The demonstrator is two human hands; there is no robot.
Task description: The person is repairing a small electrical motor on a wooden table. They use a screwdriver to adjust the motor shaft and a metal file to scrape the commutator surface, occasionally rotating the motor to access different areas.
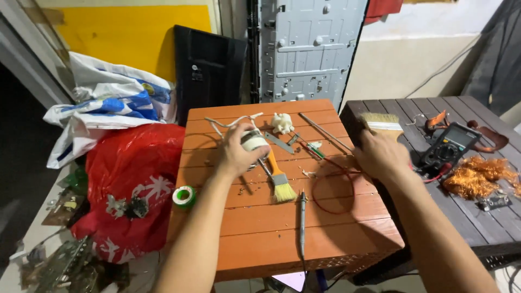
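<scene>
The left hand [234, 153] holds a small round coil [253, 141], white and grey, lifted just above the orange counter [260, 228], with white leads [230, 122] trailing up and back from it. The fingers wrap around the coil from the left, thumb toward the camera, wrist bent slightly inward and forearm running up from the lower edge of view. The right hand [381, 155] is closed around the handle of a wide pale-bristled brush [381, 122], bristles pointing away, over the gap between the orange counter and the dark counter [477, 217]; its forearm comes in from the lower right. As a judgement, the work goes best with the coil held steady by its rim so the leads hang free, and the brush brought across with light strokes away from the body, keeping clear of the red wire loop [332, 190]. An orange-handled brush [278, 176] lies just beside the left hand, with a soldering iron [302, 220] below it. A multimeter [449, 145] and tangled copper wire [477, 172] sit on the dark counter, and a green tape roll [184, 196] sits at the orange counter's left edge.
</scene>
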